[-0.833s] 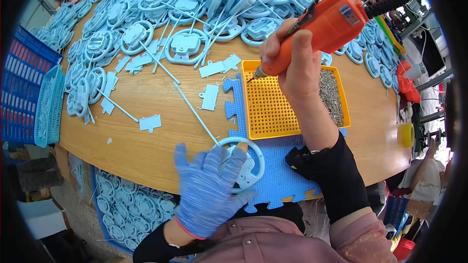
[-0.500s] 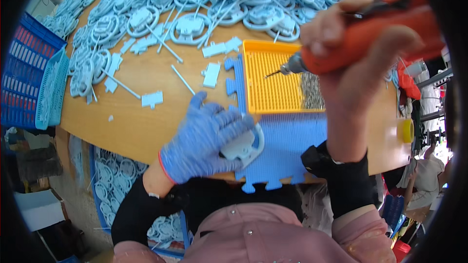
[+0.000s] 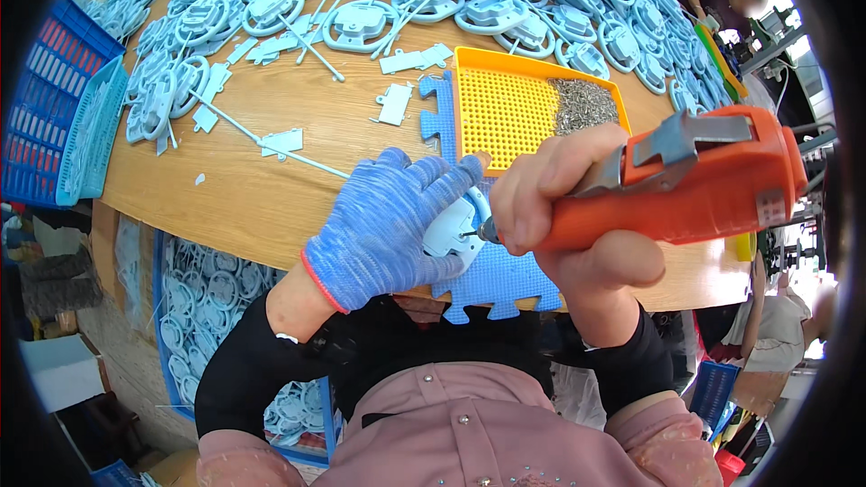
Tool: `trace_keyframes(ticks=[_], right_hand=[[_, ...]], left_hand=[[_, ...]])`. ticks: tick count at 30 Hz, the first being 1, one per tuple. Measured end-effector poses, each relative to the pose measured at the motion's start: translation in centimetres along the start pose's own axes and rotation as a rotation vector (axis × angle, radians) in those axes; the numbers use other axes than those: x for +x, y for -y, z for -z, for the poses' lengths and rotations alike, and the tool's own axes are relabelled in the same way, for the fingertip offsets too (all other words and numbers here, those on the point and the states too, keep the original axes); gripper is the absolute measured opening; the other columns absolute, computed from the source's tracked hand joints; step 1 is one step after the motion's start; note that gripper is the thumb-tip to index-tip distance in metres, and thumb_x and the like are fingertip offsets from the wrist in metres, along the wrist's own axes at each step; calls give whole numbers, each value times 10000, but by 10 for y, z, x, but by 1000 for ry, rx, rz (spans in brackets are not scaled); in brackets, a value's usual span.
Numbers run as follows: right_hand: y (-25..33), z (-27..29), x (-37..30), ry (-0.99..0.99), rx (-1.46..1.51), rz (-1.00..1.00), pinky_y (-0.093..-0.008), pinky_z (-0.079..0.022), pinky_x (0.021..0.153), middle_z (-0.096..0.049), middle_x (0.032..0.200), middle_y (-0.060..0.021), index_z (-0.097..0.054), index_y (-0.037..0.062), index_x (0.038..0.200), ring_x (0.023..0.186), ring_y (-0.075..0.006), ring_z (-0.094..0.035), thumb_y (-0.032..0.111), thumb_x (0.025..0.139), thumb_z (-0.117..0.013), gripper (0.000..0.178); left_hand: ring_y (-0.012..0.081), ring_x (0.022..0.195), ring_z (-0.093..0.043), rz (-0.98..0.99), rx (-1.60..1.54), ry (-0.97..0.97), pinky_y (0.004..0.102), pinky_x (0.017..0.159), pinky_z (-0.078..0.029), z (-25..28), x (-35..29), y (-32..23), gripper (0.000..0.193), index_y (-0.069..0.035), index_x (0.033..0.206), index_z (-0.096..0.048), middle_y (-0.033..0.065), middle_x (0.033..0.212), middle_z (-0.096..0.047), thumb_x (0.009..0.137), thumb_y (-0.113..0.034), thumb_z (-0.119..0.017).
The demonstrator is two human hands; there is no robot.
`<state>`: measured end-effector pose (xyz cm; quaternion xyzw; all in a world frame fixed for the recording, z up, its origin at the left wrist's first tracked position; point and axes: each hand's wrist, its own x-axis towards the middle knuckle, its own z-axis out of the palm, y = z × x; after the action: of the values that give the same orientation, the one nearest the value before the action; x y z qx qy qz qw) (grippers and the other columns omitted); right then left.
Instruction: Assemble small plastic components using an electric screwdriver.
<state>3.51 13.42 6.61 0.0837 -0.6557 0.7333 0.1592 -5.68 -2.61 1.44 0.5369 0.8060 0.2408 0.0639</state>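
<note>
My left hand (image 3: 383, 225), in a blue knitted glove, holds a light blue plastic ring-shaped part (image 3: 447, 231) down on the blue foam mat (image 3: 505, 281). Its fingers curve round the part's far side and the thumb lies along the near side. An orange-red power screwdriver (image 3: 695, 194) is gripped in my bare right hand (image 3: 555, 180), lying nearly level. The driver's thin bit points left and meets the middle of the part; whether a screw is at its tip is too small to tell. Part of the ring is hidden under the glove.
Just beyond the mat lies a yellow tray (image 3: 505, 95) with a grid of holes and a heap of small screws (image 3: 582, 106). Light blue ring parts (image 3: 361, 22) pile across the table's far side. Blue baskets (image 3: 90, 140) stand at the left; a crate of parts (image 3: 212, 298) sits below.
My right hand has brought the screwdriver down and left from above the yellow tray to the part. My left hand stays on the part, slightly higher in view.
</note>
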Motion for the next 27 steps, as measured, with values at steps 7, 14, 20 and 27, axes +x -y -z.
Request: trace_keyframes(ticks=[7, 14, 20, 27], right_hand=[[4, -6, 6, 165, -74, 10, -301, -419, 540, -525, 622, -38, -459, 77, 914, 545, -163, -508, 651, 715, -691, 650], [-4, -10, 16, 114, 253, -30, -282, -398, 462, -521, 600, -37, -469, 75, 873, 495, -150, -510, 641, 744, -672, 615], [12, 32, 55, -201, 77, 232, -244, -370, 443, -494, 602, -17, -491, 83, 917, 489, -122, -458, 663, 757, -634, 618], [-40, 50, 92, -147, 238, 181, -266, -432, 475, -555, 690, -61, -511, 52, 1011, 568, -156, -541, 455, 832, -696, 478]], left_hand=[[332, 873, -551, 2, -5, -17, 427, 793, -454, -2, 1, 6, 778, -103, 1319, -495, 131, 1029, -594, 641, -383, -754], [316, 851, -552, 28, 15, -70, 433, 758, -469, 20, -26, -10, 661, -119, 1303, -499, 121, 996, -589, 717, -349, -702], [363, 1128, -525, 243, 263, 83, 441, 966, -408, 118, -76, 46, 790, -97, 1341, -463, 180, 1222, -559, 669, -375, -771], [362, 1181, -532, 793, 485, -308, 414, 973, -442, 128, 80, 275, 850, -83, 1382, -411, 239, 1292, -526, 689, -479, -704]])
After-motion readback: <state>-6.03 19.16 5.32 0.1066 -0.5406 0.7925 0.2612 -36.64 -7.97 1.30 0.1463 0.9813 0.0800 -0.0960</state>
